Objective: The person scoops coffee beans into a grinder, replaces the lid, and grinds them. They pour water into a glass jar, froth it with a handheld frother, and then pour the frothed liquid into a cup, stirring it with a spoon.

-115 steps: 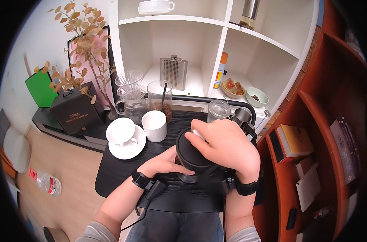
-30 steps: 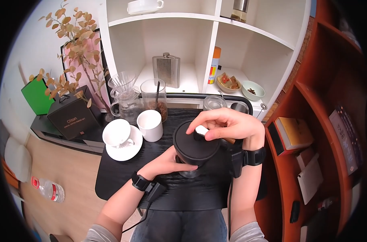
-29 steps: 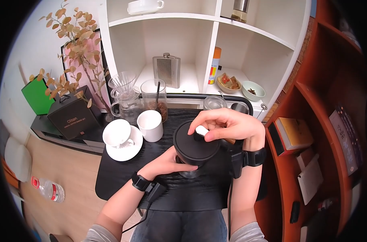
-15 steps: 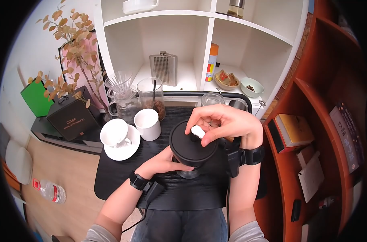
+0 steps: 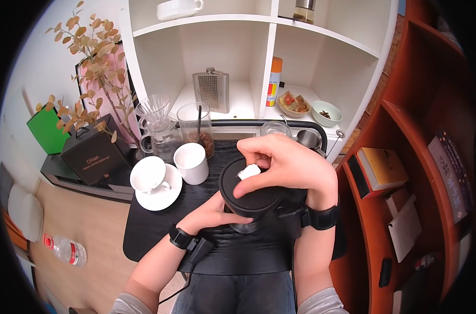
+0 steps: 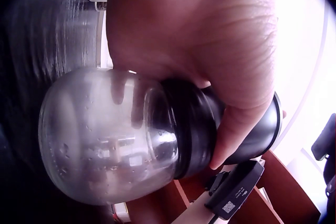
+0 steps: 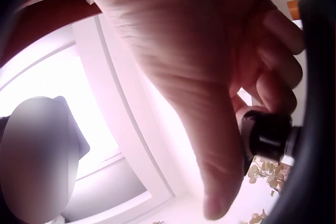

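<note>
A hand coffee grinder (image 5: 251, 201) with a broad black top and a clear glass jar (image 6: 107, 137) stands upright at the table's front middle in the head view. My left hand (image 5: 209, 213) grips its black waist just above the jar, thumb across the near side. Droplets or specks show on the glass. Over the top, my right hand (image 5: 293, 165) holds a short black knob (image 7: 269, 134) between thumb and curled fingers; its white cap (image 5: 249, 171) shows in the head view. The right hand hides part of the grinder's top.
Left of the grinder are a white mug (image 5: 191, 163), a white cup (image 5: 148, 174) tipped on its saucer (image 5: 159, 203), a glass dripper (image 5: 153, 107) and a glass canister (image 5: 195, 121) of brown beans. A glass jar (image 5: 276, 129) and metal cup (image 5: 308, 138) stand behind the right hand.
My right hand has turned at the wrist and shifted left over the grinder's top, its fingers closer round the knob. The left hand keeps its hold on the waist.
</note>
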{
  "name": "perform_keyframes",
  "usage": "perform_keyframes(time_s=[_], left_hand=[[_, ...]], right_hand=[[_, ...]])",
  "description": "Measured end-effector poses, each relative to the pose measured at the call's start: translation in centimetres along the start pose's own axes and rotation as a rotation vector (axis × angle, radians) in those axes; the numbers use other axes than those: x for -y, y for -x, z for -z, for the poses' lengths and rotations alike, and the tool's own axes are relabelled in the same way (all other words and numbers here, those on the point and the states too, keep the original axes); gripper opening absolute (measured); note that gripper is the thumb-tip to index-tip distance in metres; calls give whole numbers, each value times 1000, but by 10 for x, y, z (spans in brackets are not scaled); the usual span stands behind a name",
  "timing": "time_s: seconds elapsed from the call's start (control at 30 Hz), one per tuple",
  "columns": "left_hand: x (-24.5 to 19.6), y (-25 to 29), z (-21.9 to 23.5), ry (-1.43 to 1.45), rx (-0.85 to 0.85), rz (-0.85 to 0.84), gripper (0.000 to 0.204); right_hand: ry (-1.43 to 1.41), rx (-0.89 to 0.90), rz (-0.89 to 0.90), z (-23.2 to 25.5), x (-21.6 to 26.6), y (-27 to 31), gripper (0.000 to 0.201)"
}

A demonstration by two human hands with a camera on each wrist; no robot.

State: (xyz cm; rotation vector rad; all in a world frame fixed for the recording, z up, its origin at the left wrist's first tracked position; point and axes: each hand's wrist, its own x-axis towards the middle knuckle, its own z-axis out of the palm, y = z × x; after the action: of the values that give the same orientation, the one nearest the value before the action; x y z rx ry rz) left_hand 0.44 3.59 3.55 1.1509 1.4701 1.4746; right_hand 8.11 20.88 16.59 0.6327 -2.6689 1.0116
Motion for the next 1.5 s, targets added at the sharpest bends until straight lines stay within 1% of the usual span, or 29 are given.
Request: perform_keyframes(time_s=[0.03,0.1,0.13,0.2,0.23,0.27,0.3,0.33,0.37,0.4,0.43,0.5,0.73,0.8,0.83,0.9,0.93,1.0,1.03,1.07,1.13,1.2,1.27,1.4,1.5], left_hand=[[1,0,-1,3,-2,-21,75],[6,-1,1,-11,8,-21,74],[8,-1,2,-29,21,-25,74],[6,-1,1,-38,22,-28,73],[4,-1,1,-45,25,-28,73],[2,0,0,-46,25,-28,73],[0,1,-1,-13,4,-1,64],[-1,2,-1,19,-17,27,56],[1,2,0,20,-17,28,56],[5,0,2,-7,-1,18,64],[6,-1,3,-35,14,6,72],[2,0,0,-17,10,-10,73],[3,-1,2,-4,22,-15,74],[4,-1,1,-35,18,-29,73],[5,-1,1,-65,15,-39,72],[5,-2,1,-50,22,-55,72],[6,-2,1,-38,35,-63,72],[9,-1,2,-19,33,-46,71],[10,-1,2,-3,36,-28,70],[9,-2,3,-5,34,-31,70],[7,-2,4,-86,32,-24,70],[9,-2,4,-78,37,-25,71],[11,-2,4,-71,45,-26,72],[6,-3,4,-41,51,-36,72],[10,-3,4,-50,51,-39,71]], right_hand=[[-3,2,-1,-2,2,0,45],[177,-114,-80,-6,8,1,53],[177,-112,-79,-8,12,1,53],[325,-245,-180,-14,19,2,55],[326,-245,-178,-18,20,2,55],[438,-317,-194,-22,20,1,54],[550,-388,-210,-26,20,0,54],[549,-388,-211,-29,19,-1,54],[588,-429,-213,-31,18,-2,52],[630,-471,-216,-32,18,-3,50],[634,-472,-215,-32,21,-3,50],[628,-367,-385,-30,29,-4,35],[607,-365,-425,-30,26,-5,36],[406,-265,-482,-23,26,-5,43],[414,-263,-476,-19,23,-5,43],[208,-184,-379,-12,13,-2,47],[210,-178,-377,-8,15,1,47],[75,-33,-366,1,22,7,35],[-2,10,-328,3,18,10,34],[0,10,-325,5,17,12,34],[-43,78,-169,8,15,14,39],[-74,107,-168,12,12,12,42],[-211,160,-91,13,0,12,40],[-319,213,-102,15,-6,13,48],[-391,235,-91,15,-9,11,49]])
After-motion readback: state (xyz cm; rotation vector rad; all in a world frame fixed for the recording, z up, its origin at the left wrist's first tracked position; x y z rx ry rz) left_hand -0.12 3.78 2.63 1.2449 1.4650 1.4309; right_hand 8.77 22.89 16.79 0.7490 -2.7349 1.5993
